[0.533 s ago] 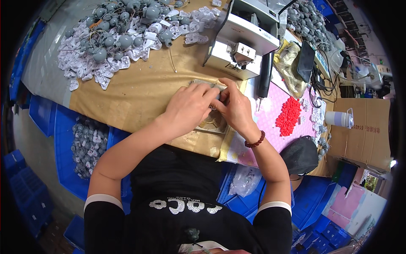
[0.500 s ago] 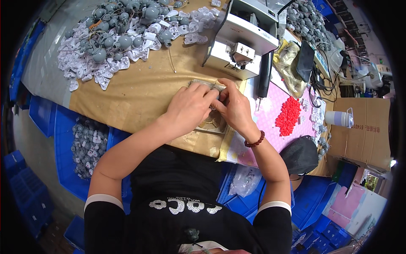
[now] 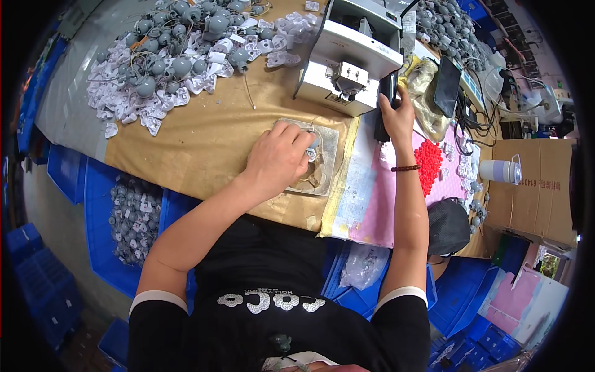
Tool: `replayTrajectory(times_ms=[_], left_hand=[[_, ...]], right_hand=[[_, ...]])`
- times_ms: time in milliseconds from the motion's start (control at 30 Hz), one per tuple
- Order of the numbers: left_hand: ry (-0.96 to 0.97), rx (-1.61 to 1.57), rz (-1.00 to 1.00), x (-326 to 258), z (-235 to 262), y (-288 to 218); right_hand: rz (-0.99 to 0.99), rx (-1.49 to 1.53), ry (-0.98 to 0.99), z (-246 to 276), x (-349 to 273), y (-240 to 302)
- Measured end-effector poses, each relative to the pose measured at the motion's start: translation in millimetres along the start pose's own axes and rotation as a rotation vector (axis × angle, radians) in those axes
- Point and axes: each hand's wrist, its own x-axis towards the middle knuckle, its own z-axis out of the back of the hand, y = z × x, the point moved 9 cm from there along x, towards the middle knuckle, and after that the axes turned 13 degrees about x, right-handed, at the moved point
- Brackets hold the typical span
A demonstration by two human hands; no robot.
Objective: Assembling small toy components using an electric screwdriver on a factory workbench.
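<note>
My left hand (image 3: 280,154) is closed with its fingertips on a small grey rounded part (image 3: 314,141) with a white piece on it. That part sits in a square beige block with a hollowed middle (image 3: 331,162), flat on the table. The fingers partly hide the part and the block's left side. Right of the block, my right hand (image 3: 398,118) wraps round a black electric screwdriver (image 3: 382,129), which stands alongside a white metal machine (image 3: 338,80). The screwdriver's tip is hard to make out.
Grey balls with wires and white plastic pieces (image 3: 139,102) are heaped at the far left. Red small parts (image 3: 427,167) lie on a pink sheet to the right, near a yellowish plastic bag (image 3: 423,96) and a black phone (image 3: 447,85). Blue bins (image 3: 99,235) stand below the table edge.
My right hand has left the block and moved right and away to grip the screwdriver. My left hand has stayed at the grey part, which shows more now.
</note>
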Motion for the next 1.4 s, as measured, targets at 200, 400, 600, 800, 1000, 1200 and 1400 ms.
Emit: replayTrajectory(times_ms=[200, 400, 600, 800, 1000, 1200, 1400], left_hand=[[-0.007, -0.007, 0.007, -1, 0, 0], [0.029, -0.024, 0.031, -1, 1, -1], [0.036, -0.014, 0.050, 0, -2, 0], [0.052, -0.006, 0.039, -1, -1, 1], [0.039, -0.018, 0.062, -2, -3, 3], [0.027, -0.031, 0.032, -1, -2, 3], [0.065, -0.001, 0.067, -1, -5, 4]], right_hand=[[0.555, 0.583, -0.346, 58, -52, 105], [0.465, 1.186, 0.165, 50, -40, 206], [0.661, 1.056, 0.064, 17, -16, 226], [0.351, 0.870, 0.106, -27, 13, 197], [0.218, 1.014, 0.251, -29, -49, 197], [0.229, 1.064, 0.292, -37, -95, 196], [0.276, 1.096, 0.253, -40, -101, 191]])
